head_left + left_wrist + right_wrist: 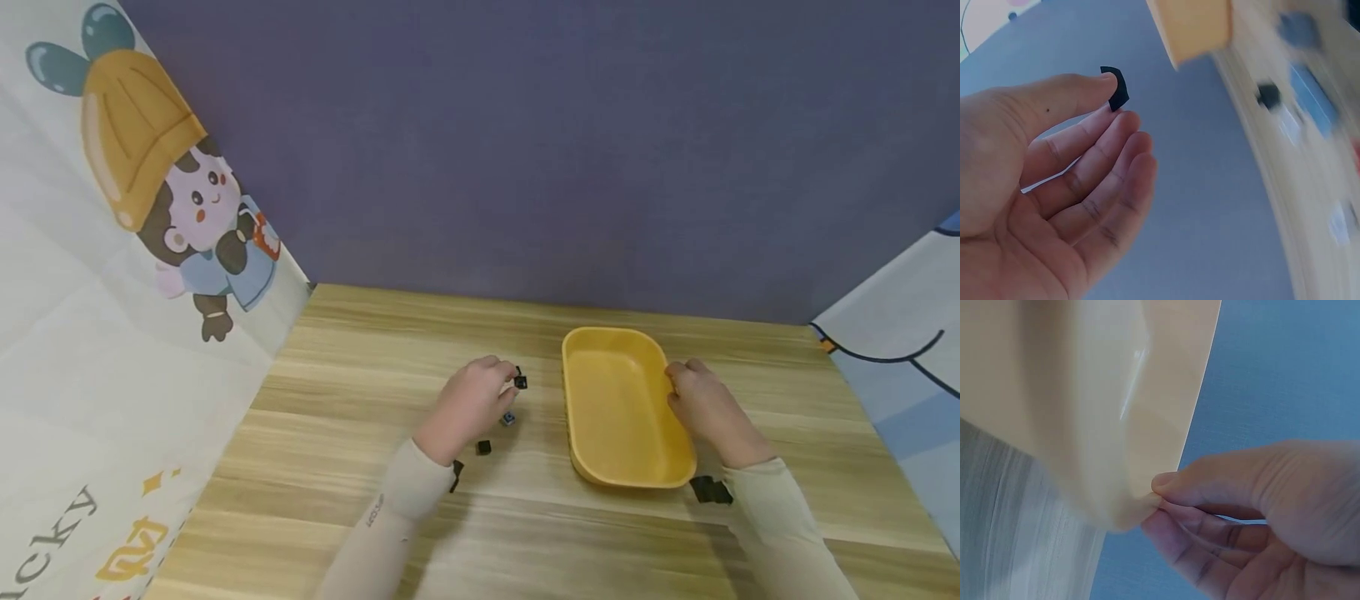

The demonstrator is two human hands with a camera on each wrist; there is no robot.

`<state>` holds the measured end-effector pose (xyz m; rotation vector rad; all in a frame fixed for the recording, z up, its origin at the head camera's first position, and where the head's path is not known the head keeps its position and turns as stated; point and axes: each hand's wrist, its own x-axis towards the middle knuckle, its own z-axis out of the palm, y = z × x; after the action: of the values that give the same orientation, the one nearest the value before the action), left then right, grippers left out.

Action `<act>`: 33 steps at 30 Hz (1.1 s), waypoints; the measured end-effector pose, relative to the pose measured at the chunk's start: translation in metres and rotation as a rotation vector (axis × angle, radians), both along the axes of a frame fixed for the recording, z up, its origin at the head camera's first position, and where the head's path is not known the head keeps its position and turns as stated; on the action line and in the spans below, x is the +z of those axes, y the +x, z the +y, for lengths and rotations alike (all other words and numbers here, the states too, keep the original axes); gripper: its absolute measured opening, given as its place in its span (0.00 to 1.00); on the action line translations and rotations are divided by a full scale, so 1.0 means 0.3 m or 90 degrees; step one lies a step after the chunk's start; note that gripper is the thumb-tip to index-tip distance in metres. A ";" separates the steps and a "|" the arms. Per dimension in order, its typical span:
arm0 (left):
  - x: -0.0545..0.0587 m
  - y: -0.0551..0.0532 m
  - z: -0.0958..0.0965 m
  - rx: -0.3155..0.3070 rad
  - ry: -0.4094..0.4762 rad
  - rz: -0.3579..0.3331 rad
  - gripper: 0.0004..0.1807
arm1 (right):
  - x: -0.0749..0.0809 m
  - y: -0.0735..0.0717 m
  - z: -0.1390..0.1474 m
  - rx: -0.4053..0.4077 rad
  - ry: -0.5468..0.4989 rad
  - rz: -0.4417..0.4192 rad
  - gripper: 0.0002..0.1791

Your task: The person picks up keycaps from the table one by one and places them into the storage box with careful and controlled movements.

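Note:
My left hand (468,404) pinches a small flat black piece (1117,92) between thumb and index fingertip, raised to the left of a yellow plastic bin (573,417). In the left wrist view its other fingers are loosely bent beneath the piece. My right hand (708,410) grips the bin's right rim, with the thumb (1166,482) on one side and fingers on the other. The bin's visible inside is bare. Below the left hand lie a small blue-grey piece (508,418) and a small black block (483,447).
Another black piece (456,477) lies beside the left wrist, partly hidden by it. Black square pieces (711,490) lie near the right sleeve. The wooden tabletop (360,358) meets a dark blue partition (525,167) at the back and a printed cloth (90,333) at left.

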<state>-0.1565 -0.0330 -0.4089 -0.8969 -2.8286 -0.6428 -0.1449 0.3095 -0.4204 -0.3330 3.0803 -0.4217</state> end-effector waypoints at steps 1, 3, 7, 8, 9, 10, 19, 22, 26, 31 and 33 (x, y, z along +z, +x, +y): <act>0.004 -0.003 0.023 -0.010 -0.007 0.004 0.11 | 0.001 0.001 0.000 0.001 0.000 0.001 0.15; 0.009 -0.008 0.069 -0.026 -0.015 0.005 0.11 | 0.002 0.002 0.000 0.000 -0.001 0.002 0.15; 0.007 -0.021 0.144 -0.061 -0.029 0.023 0.10 | 0.004 0.002 -0.001 -0.003 -0.001 0.003 0.15; 0.005 -0.023 0.159 -0.070 -0.030 0.030 0.10 | 0.004 0.002 -0.001 -0.004 -0.001 0.003 0.15; 0.003 -0.023 0.172 -0.077 -0.031 0.033 0.09 | 0.003 0.002 -0.002 -0.005 -0.002 0.002 0.15; 0.004 -0.022 0.185 -0.082 -0.033 0.036 0.09 | 0.001 0.002 -0.002 -0.004 -0.002 0.005 0.15; 0.013 -0.011 0.245 -0.096 -0.059 -0.007 0.12 | 0.000 0.008 -0.004 -0.003 -0.007 0.010 0.13; 0.011 -0.008 0.248 -0.097 -0.065 -0.005 0.12 | -0.001 0.006 -0.006 -0.007 -0.002 0.008 0.13; 0.010 -0.004 0.249 -0.098 -0.063 0.003 0.12 | -0.003 0.005 -0.004 -0.010 -0.002 0.011 0.13; 0.007 0.001 0.251 -0.100 -0.066 0.012 0.14 | -0.005 0.005 0.001 -0.010 -0.007 0.009 0.13; 0.006 0.003 0.249 -0.101 -0.067 0.013 0.15 | -0.006 0.006 0.001 -0.010 -0.009 0.009 0.13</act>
<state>-0.1555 0.0417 -0.4070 -1.1472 -2.8174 -0.5013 -0.1431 0.3097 -0.4223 -0.3137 3.0963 -0.4441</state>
